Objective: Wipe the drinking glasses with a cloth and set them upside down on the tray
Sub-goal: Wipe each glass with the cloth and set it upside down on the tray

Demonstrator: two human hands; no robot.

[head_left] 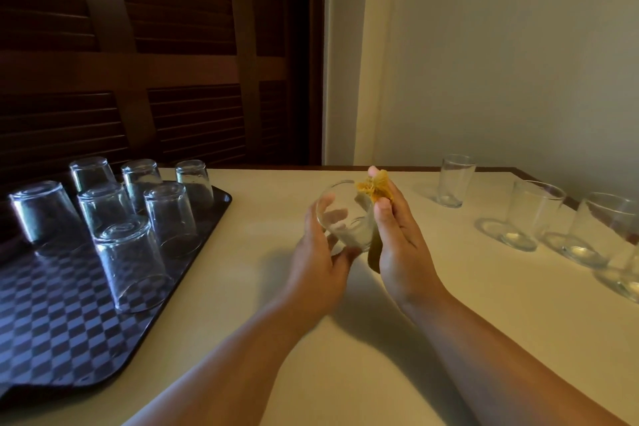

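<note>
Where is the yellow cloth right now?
Head view, centre: the yellow cloth is gripped in the right hand, pressed against the glass held by the left hand, above the table.

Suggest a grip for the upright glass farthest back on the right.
I'd wrap the glass around its wall at mid-height, coming from its left. It stands upright, mouth up, narrowing toward the base; that side is free, while the next glass stands to its right.

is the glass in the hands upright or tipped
Tipped: the glass in the left hand lies slanted, its open mouth facing up and left, its base low beside the right hand, which holds the yellow cloth.
</note>
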